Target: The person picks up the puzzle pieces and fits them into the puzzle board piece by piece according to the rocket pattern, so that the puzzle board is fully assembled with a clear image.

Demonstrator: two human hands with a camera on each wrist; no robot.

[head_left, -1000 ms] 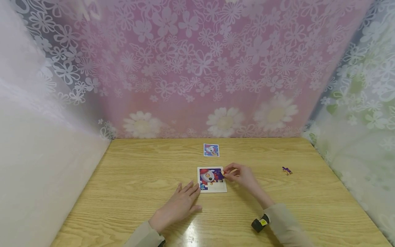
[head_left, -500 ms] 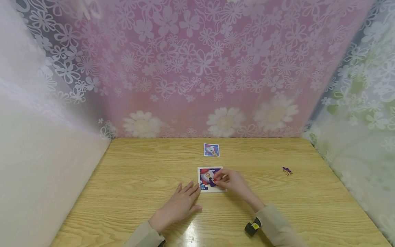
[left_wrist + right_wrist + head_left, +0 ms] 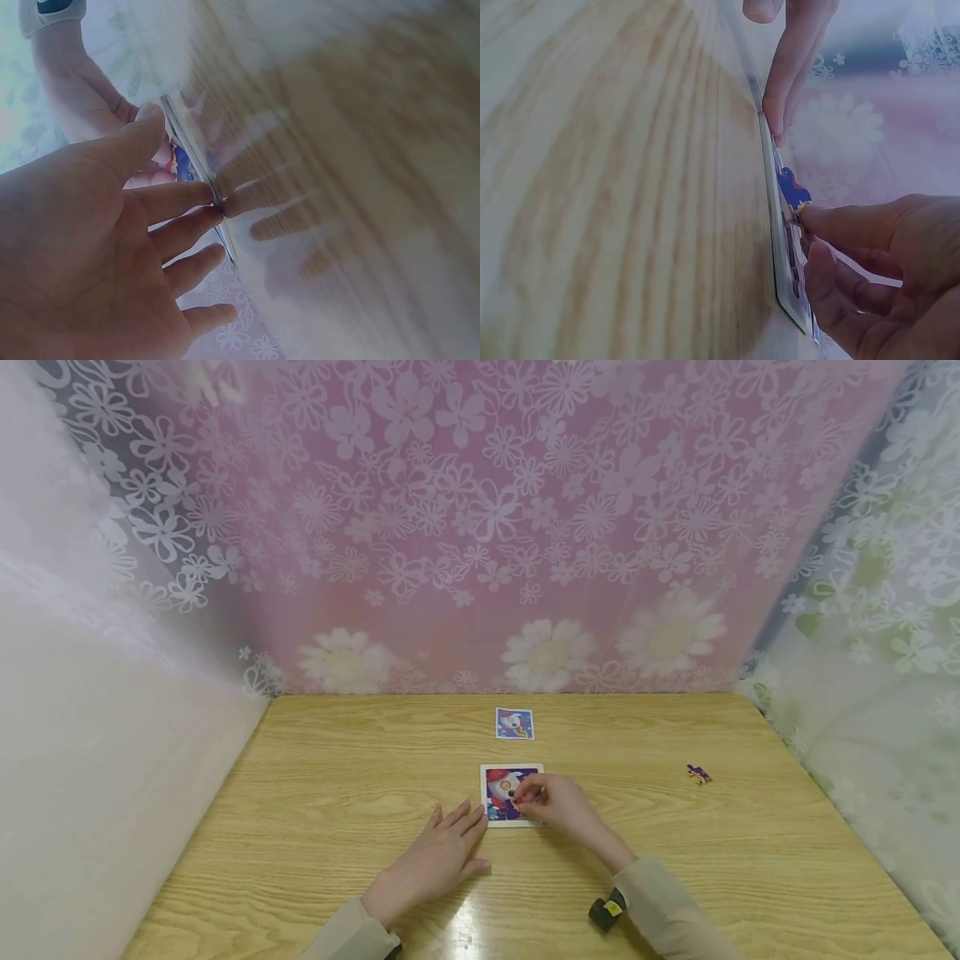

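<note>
A square jigsaw puzzle tray with a white rim lies mid-table, its cartoon picture partly covered by my right hand. Between thumb and fingers, that hand pinches a jigsaw piece, dark blue in the right wrist view and tilted over the tray. How far it touches the surface there is hard to tell. My left hand rests on the table with fingers stretched out. Its fingertips touch the tray's left edge, as the left wrist view also shows.
Off to the right lies a loose purple and yellow jigsaw cluster. Behind the tray sits a small picture card with a similar cartoon. Flowered curtains stand behind the wooden table and at its sides.
My right hand has moved left and down from the tray's right edge to over its lower part, carrying the jigsaw piece, and has turned the piece. The left hand has stayed put.
</note>
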